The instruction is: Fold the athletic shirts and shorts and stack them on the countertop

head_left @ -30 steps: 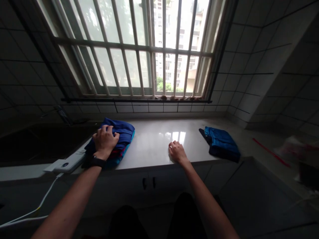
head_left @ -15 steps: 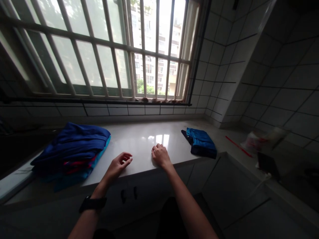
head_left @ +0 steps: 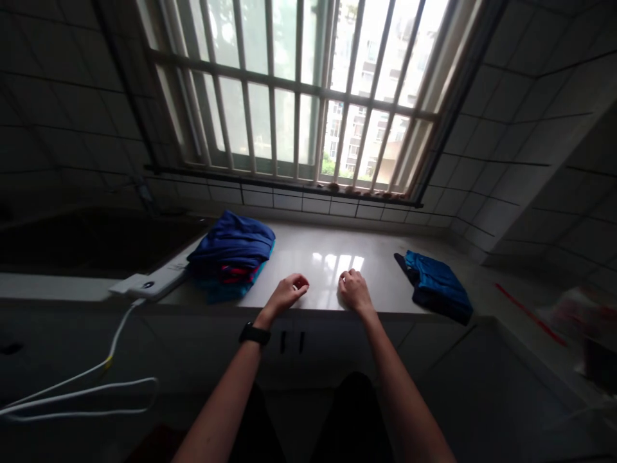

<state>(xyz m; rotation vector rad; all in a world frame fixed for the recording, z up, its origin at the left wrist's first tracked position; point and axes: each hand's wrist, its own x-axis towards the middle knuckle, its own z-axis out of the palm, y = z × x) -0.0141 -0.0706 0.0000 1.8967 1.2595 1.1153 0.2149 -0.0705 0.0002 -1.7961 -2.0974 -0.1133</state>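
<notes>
My left hand (head_left: 288, 291) rests at the counter's front edge, holding nothing; its fingers curve loosely and the thumb stands apart. A dark watch is on that wrist. To its right, my right hand (head_left: 355, 290) lies on the white countertop (head_left: 318, 238), fingers loosely bent and no object visible in it. Left of my hands sits a stack of folded clothes (head_left: 231, 241), dark blue on top, with red and teal layers below. On the right lies a smaller folded blue garment (head_left: 436, 280) with a dark navy part under it. Neither hand touches the cloth.
A white power strip (head_left: 161, 281) with a hanging white cable (head_left: 118, 334) lies beside the dark sink (head_left: 96, 241) on the left. A red strip (head_left: 530, 314) and a blurred plastic bag (head_left: 578, 312) are on the right counter. A barred window (head_left: 289, 90) is behind.
The camera view has turned left and tilted, so the hands and clothes appear farther right and the sink, power strip and cable show. Both hands keep nearly the same pose.
</notes>
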